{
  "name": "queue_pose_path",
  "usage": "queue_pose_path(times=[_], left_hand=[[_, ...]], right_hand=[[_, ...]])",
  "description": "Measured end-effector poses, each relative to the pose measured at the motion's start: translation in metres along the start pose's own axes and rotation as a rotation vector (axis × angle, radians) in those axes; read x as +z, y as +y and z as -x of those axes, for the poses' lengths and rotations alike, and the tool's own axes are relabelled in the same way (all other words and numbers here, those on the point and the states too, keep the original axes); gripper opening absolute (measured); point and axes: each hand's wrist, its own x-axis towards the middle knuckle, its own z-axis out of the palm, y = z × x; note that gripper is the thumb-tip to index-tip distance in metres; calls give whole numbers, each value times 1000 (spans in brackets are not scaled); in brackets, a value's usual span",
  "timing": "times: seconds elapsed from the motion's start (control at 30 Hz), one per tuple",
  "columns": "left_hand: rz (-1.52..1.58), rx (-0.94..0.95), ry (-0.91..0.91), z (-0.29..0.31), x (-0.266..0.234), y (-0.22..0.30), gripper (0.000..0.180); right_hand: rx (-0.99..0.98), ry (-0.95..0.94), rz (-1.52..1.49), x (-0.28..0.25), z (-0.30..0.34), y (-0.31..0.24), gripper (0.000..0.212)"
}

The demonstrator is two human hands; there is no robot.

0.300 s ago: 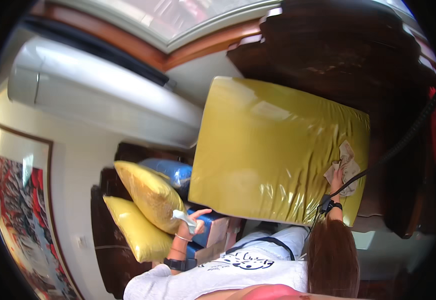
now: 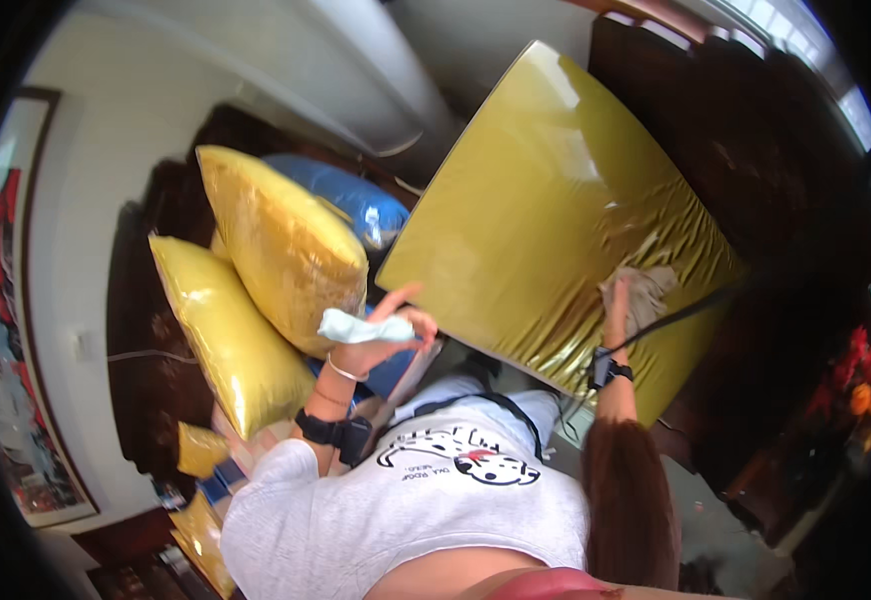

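Observation:
A large yellow cushion (image 2: 516, 210) with a glossy, wrinkled cover lies in front of me. My right hand (image 2: 617, 312) presses a crumpled beige cloth (image 2: 652, 297) onto it, toward its right side, with fingers partly hidden by the cloth. Near the cushion's left corner, my left hand (image 2: 368, 358) is raised and closed around a crumpled pale blue-white piece (image 2: 356, 326), which looks like a small cloth. Its index finger sticks out toward the cushion.
Yellow pillows (image 2: 281, 255) and a blue pillow (image 2: 341, 195) are piled at the left on dark wooden furniture (image 2: 141, 300). Dark carved wood (image 2: 716, 130) stands behind the yellow cushion. A black cable (image 2: 681, 312) crosses near my right wrist. Red and orange flowers (image 2: 861, 390) are at far right.
My view has turned, so the cushion appears tilted. My right hand and the beige cloth have moved inward from the cushion's right edge. The left hand still holds the pale piece.

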Motion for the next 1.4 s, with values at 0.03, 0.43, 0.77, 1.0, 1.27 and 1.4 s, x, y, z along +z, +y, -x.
queue_pose_path(times=[0.03,0.43,0.77,1.0,1.27,1.4], left_hand=[[152,8,-76,-11,2,9,70],[205,-173,73,-14,-8,17,34],[-13,-249,219,1,-7,-13,4],[0,-408,386,3,8,-67,13],[-88,-631,381,-7,18,-116,66],[-90,-526,412,-10,10,-116,57]], right_hand=[[-309,104,731,2,7,14,52],[-738,-907,1555,275,37,-114,54],[-952,-60,1583,228,-127,-116,49],[-530,471,1491,-4,-172,-94,51],[-212,903,2169,-325,8,-32,52],[230,1091,1972,-280,47,-10,50]])
